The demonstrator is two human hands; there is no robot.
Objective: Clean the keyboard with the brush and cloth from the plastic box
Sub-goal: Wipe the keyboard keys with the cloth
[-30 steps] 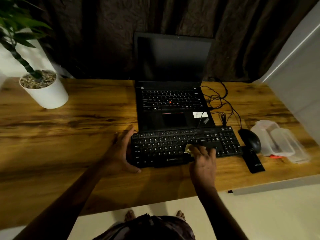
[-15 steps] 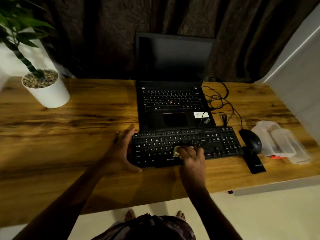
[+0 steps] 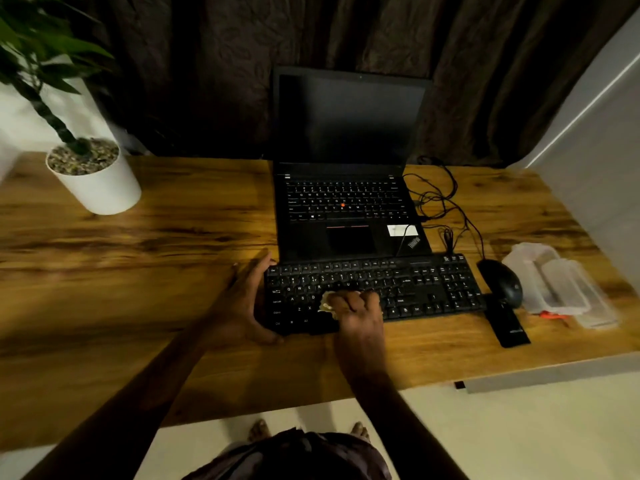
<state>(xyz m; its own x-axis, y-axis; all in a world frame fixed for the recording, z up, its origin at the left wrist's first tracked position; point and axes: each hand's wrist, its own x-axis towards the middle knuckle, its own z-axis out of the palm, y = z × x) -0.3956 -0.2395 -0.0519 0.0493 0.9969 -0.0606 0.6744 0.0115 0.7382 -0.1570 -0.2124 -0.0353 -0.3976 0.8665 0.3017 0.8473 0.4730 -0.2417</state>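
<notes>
Both forearms were stretched forward from the lower edge of the view, bare to the wrist. The left hand (image 3: 242, 301) was cupped round the left end of the keyboard (image 3: 426, 289), with the fingers laid at its far corner and the thumb set against its near edge. The right hand (image 3: 358, 311) was held palm down just beside the left, its fingers curled over a pale cloth (image 3: 325, 304) pressed onto the keys.
</notes>
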